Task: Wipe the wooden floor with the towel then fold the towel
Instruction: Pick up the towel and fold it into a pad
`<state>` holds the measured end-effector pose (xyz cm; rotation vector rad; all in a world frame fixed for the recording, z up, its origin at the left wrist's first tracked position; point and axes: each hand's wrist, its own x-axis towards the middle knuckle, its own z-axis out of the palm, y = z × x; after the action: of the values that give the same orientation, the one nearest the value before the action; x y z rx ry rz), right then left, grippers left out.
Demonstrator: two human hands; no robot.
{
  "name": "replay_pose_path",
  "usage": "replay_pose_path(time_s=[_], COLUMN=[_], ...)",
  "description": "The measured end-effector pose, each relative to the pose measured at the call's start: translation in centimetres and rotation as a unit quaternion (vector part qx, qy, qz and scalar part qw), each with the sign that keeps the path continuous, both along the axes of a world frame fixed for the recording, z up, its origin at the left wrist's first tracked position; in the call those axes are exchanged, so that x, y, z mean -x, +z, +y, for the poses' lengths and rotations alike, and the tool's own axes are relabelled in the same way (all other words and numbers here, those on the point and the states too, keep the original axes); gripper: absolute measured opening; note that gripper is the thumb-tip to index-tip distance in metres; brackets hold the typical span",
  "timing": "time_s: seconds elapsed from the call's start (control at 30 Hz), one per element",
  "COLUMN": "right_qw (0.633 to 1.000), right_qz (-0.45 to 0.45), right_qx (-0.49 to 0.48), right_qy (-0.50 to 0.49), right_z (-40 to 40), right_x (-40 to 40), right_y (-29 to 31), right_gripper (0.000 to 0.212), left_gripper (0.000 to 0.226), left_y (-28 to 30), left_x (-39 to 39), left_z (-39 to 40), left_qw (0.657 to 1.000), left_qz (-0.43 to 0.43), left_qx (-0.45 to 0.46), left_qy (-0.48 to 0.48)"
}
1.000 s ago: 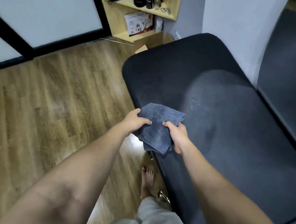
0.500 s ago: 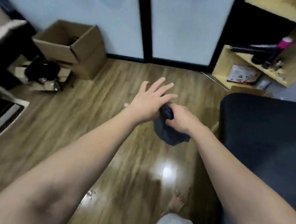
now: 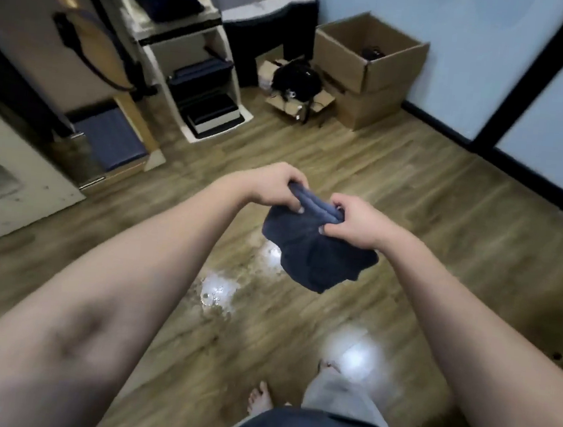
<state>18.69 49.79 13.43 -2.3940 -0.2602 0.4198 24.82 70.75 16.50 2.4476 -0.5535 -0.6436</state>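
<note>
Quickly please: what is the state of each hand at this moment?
Left hand: closed, pinching the top edge of the dark blue cloth towel.
Right hand: closed, pinching the same edge beside it; the towel hangs above the wooden floor.

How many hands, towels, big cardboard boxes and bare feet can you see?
Hands: 2, left hand and right hand
Towels held: 1, towel
Big cardboard boxes: 1, cardboard box
Bare feet: 1, foot
Total: 5
</note>
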Motion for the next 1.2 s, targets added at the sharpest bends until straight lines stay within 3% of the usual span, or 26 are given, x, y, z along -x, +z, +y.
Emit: replay_pose_path(time_s=[0.07,0.13,0.2,0.3,0.43,0.6,0.67,0.87,0.97,1.1,1.2], right_qw=[0.995,0.973,0.92,0.844,0.885,0.93,0.91,0.781,0.748,0.721,0.719], right_qz=[0.055,0.141,0.287,0.468,0.423,0.261,0.288,0.412,0.439,0.482,0.487], right_qx=[-0.075,-0.18,-0.268,-0.263,-0.175,-0.207,-0.258,-0.467,-0.497,-0.498,-0.495], right_qy=[0.019,0.014,-0.012,-0.013,0.085,0.157,0.148,0.04,0.017,0.027,0.03], right_z=[2.4,4.8,7.0,10.5,16.3,24.6,27.8,35.4,39.2,44.1,47.5], right_x=[-0.4,-1.0,-2.0,-3.6,-3.0,0.7,1.8,5.6,8.8,13.3,16.2], right_y=[0.1,0.1,-0.2,-1.0,-2.7,-1.8,-1.2,-1.0,-2.4,-4.5,-5.6], right_gripper=[0.032,0.026,0.037,0.049,0.022,0.018,0.026,0.075,0.086,0.092,0.086], left_gripper=[0.025,0.022,0.021,0.023,0.027,0.027,0.026,0.02,0.03,0.067,0.054], left_y=[-0.5,-1.5,-2.1,-2.0,-0.8,1.4,2.2,2.1,0.8,-0.3,-1.4], left_x=[1.3,2.6,3.9,6.0,8.8,12.6,13.8,17.4,19.4,23.1,26.8], left_z=[3.9,7.2,9.2,11.7,14.8,20.1,22.4,27.6,30.6,35.2,39.7], left_qw=[0.982,0.951,0.928,0.915,0.915,0.902,0.894,0.857,0.861,0.874,0.889], left_qz=[0.054,0.088,0.098,0.075,0.033,-0.051,-0.089,-0.186,-0.184,-0.205,-0.206], left_qx=[0.14,0.225,0.266,0.282,0.254,0.219,0.211,0.201,0.176,0.039,0.01], left_qy=[0.112,0.194,0.24,0.28,0.311,0.369,0.386,0.436,0.441,0.439,0.409])
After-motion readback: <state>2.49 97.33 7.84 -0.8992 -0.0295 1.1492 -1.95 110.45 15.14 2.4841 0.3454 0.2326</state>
